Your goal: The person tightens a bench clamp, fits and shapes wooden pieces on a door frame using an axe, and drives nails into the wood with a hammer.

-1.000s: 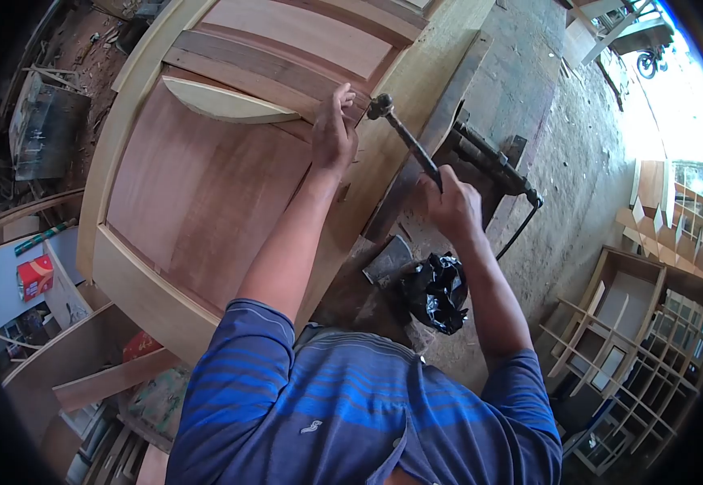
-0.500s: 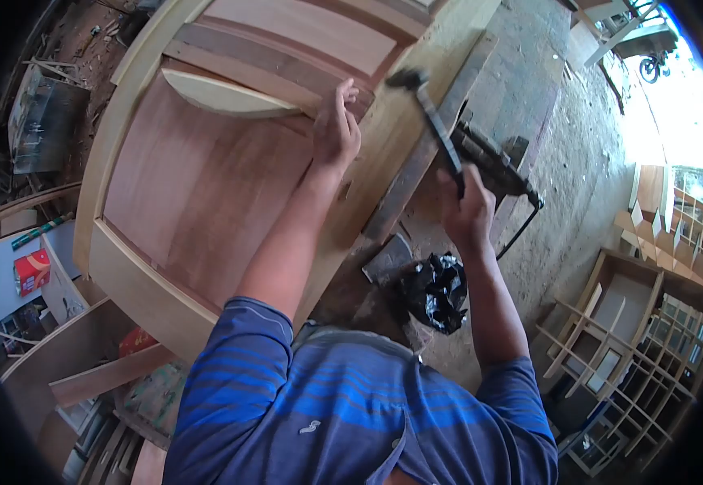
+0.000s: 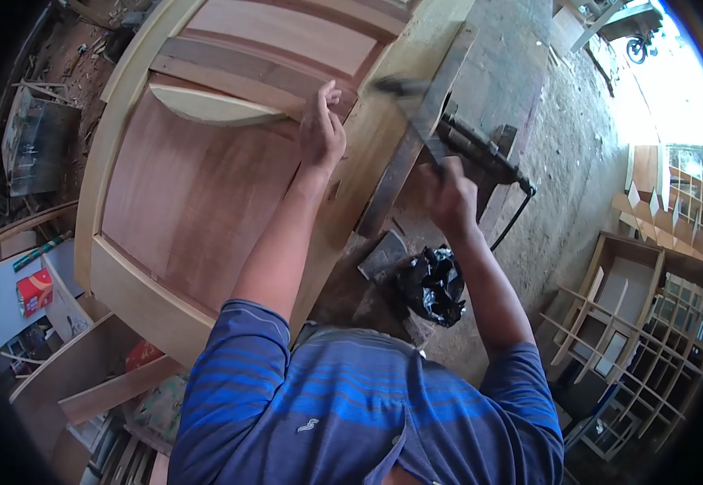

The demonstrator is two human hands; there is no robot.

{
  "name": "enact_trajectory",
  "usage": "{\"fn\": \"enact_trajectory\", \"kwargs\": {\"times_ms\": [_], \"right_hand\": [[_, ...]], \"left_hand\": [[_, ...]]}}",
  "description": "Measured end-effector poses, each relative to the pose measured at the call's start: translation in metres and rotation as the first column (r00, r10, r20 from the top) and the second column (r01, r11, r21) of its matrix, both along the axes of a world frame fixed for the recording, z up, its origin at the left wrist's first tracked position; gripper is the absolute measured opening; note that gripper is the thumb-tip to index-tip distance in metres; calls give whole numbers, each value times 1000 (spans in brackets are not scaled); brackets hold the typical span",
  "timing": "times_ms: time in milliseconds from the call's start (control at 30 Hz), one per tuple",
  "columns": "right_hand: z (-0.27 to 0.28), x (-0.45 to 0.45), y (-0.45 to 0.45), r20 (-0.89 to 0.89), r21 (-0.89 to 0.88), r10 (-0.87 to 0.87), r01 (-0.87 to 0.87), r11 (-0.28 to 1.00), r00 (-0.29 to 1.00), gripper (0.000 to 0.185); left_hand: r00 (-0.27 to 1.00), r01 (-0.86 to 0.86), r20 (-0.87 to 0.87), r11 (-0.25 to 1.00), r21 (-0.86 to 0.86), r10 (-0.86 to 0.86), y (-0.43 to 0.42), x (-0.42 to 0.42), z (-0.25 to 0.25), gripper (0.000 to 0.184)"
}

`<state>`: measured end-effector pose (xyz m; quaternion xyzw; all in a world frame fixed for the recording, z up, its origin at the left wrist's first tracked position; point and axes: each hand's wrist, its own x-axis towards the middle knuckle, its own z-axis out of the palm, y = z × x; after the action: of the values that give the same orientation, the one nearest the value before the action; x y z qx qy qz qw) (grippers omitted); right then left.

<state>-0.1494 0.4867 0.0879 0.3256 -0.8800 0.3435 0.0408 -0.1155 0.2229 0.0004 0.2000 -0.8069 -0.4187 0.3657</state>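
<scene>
My right hand (image 3: 451, 194) is wrapped round the handle of a hammer (image 3: 404, 87), whose head is smeared by motion above the pale wooden edge of the frame. My left hand (image 3: 321, 133) rests by the end of a brown wooden rail (image 3: 246, 78), its fingers partly spread and slightly curled. Below that rail a pale curved wood piece (image 3: 206, 107) lies across the top of a reddish panel (image 3: 198, 186). Both belong with a large wooden door-like frame (image 3: 145, 299) lying on the bench.
A dark metal vise (image 3: 477, 145) is fixed at the bench side. Below it sits a crumpled black plastic bag (image 3: 434, 287). Wooden lattice frames (image 3: 626, 356) stand at the right. At the left are a red box (image 3: 35, 293) and curved boards (image 3: 117, 392).
The hammer has swung up and away, then back to the left in my right hand. My left hand stays near the rail end. The whole view has shifted slightly.
</scene>
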Motion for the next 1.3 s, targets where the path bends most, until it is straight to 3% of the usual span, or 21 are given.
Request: {"fn": "enact_trajectory", "kwargs": {"times_ms": [67, 100, 233, 333, 367, 467, 600, 700, 800, 900, 1000, 1133, 1300], "right_hand": [[-7, -10, 4, 17, 429, 104, -101, 898, 994, 31], [0, -10, 4, -48, 379, 162, -132, 916, 986, 30], [-3, 7, -3, 22, 113, 30, -33, 993, 999, 34], [7, -2, -10, 32, 478, 60, -68, 876, 998, 35], [14, -7, -10, -8, 484, 123, -103, 869, 992, 35], [12, -1, -9, -31, 341, 68, -54, 938, 997, 35], [18, -5, -12, 112, 549, 2, -63, 833, 994, 38], [32, -5, -3, 114, 521, 13, -71, 850, 993, 39], [12, 13, 17, 187, 444, -40, -48, 895, 981, 39], [-2, 28, 33, 240, 398, -88, -15, 917, 967, 39], [-7, 35, 42, 246, 339, -91, 2, 941, 965, 39], [-9, 36, 44, 234, 300, -77, 3, 954, 969, 38], [-11, 36, 47, 216, 267, -73, 14, 964, 974, 39]], "left_hand": [[1000, 0, -21, 1000, -19, -1, -2, -1, 3, 51], [1000, 17, -17, 1000, -22, -17, 0, 2, 3, 51], [1000, 3, -13, 1000, -22, -3, -3, -2, -8, 51], [998, 20, -63, 1000, -1, -20, -2, -1, -8, 58], [999, 7, -38, 1000, 8, -7, -2, -2, -8, 57], [996, 15, -90, 1000, 5, -14, -2, -3, -8, 57], [996, 31, -82, 999, 45, -28, -2, 3, -7, 57], [996, 5, -85, 995, 95, 3, 3, 7, 4, 49], [999, 37, 25, 977, -211, -32, 7, 42, 13, 36], [991, 81, 130, 948, -307, -43, 26, 81, 26, 19], [986, 21, 163, 966, -256, 22, 37, 91, 22, 19], [980, 48, 200, 945, -324, 19, 32, 85, 17, 15], [990, -1, 134, 954, -301, 44, 34, 85, 14, 14]]}}
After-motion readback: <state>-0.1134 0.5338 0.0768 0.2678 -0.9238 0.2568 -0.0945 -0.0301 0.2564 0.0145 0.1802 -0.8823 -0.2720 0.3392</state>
